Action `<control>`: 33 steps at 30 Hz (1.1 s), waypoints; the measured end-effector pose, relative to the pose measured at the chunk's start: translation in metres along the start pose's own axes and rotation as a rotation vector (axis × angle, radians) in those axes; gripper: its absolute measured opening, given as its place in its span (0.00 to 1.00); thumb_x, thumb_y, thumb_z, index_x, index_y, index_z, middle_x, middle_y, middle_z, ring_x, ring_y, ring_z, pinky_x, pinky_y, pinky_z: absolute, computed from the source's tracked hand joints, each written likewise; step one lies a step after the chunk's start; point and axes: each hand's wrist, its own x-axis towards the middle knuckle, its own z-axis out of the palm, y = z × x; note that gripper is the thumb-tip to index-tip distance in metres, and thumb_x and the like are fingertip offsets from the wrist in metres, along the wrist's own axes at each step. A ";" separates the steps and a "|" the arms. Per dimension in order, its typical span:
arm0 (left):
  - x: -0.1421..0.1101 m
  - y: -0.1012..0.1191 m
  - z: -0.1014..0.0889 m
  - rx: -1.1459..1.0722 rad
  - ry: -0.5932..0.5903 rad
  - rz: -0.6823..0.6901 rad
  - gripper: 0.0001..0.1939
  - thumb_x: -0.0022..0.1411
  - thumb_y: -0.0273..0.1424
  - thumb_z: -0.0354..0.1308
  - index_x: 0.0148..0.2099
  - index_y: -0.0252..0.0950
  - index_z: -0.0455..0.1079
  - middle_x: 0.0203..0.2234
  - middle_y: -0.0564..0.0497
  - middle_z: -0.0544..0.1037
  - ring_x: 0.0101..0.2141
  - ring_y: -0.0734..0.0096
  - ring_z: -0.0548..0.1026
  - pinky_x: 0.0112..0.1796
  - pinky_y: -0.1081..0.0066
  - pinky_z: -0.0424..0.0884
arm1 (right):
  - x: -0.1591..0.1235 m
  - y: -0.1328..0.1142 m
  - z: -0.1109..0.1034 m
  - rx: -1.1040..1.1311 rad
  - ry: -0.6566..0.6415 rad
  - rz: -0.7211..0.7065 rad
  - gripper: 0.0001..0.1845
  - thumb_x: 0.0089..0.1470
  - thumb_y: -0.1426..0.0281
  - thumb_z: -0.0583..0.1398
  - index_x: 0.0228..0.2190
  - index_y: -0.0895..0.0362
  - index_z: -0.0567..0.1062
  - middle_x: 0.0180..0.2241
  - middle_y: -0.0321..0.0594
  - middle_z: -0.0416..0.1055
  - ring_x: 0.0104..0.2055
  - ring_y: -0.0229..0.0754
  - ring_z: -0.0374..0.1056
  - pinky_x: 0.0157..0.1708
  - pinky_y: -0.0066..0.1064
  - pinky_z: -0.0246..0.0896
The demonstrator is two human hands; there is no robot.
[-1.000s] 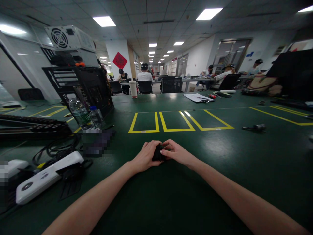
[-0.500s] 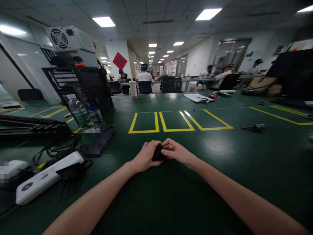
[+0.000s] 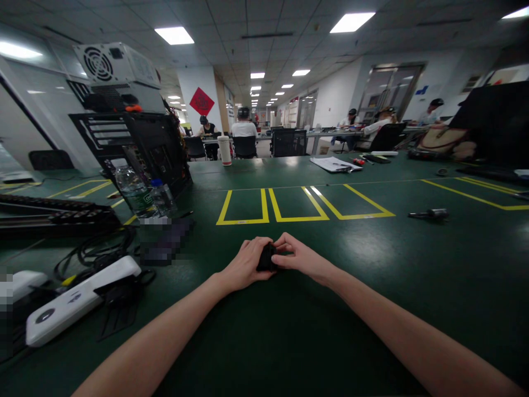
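Note:
Both my hands meet at the middle of the dark green table (image 3: 372,309). Between them sits a small black object (image 3: 266,258), too dark and too covered to name. My left hand (image 3: 246,263) curls round its left side with the fingers closed over the top. My right hand (image 3: 300,258) pinches its right side with thumb and forefinger. Both forearms rest low over the table, reaching forward from the near edge.
Three yellow taped boxes (image 3: 295,207) lie just beyond my hands. At left stand two water bottles (image 3: 134,193), an open black computer case (image 3: 140,149), cables and a white power strip (image 3: 74,306). A dark tool (image 3: 432,214) lies at right. People sit at far desks.
Almost nothing differs. My right fingers have shifted slightly on the black object and the view has tipped a little.

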 end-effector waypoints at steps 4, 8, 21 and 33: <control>0.000 0.001 -0.001 -0.003 0.007 -0.001 0.30 0.50 0.31 0.59 0.52 0.40 0.48 0.44 0.47 0.64 0.44 0.61 0.64 0.44 0.62 0.58 | 0.003 0.002 0.003 0.035 0.056 0.030 0.14 0.46 0.63 0.59 0.34 0.54 0.63 0.37 0.37 0.64 0.41 0.41 0.63 0.41 0.38 0.63; 0.000 0.001 -0.001 -0.003 -0.007 0.007 0.29 0.51 0.31 0.58 0.52 0.39 0.49 0.45 0.46 0.63 0.45 0.61 0.64 0.44 0.62 0.58 | 0.005 0.007 0.001 -0.054 0.047 0.054 0.17 0.45 0.63 0.60 0.37 0.57 0.64 0.38 0.40 0.66 0.41 0.42 0.64 0.42 0.39 0.60; 0.000 0.000 -0.001 0.001 -0.004 0.001 0.30 0.51 0.31 0.59 0.52 0.39 0.48 0.44 0.46 0.63 0.45 0.61 0.63 0.44 0.62 0.57 | 0.002 0.004 -0.002 0.014 -0.018 0.045 0.15 0.48 0.61 0.58 0.36 0.54 0.62 0.35 0.37 0.66 0.39 0.39 0.65 0.41 0.39 0.63; 0.000 -0.001 0.001 0.003 0.005 -0.008 0.30 0.50 0.31 0.59 0.53 0.40 0.49 0.44 0.46 0.64 0.45 0.60 0.64 0.44 0.62 0.57 | 0.003 0.003 -0.003 -0.074 -0.026 -0.046 0.20 0.38 0.71 0.64 0.35 0.56 0.63 0.38 0.38 0.64 0.42 0.42 0.64 0.43 0.40 0.61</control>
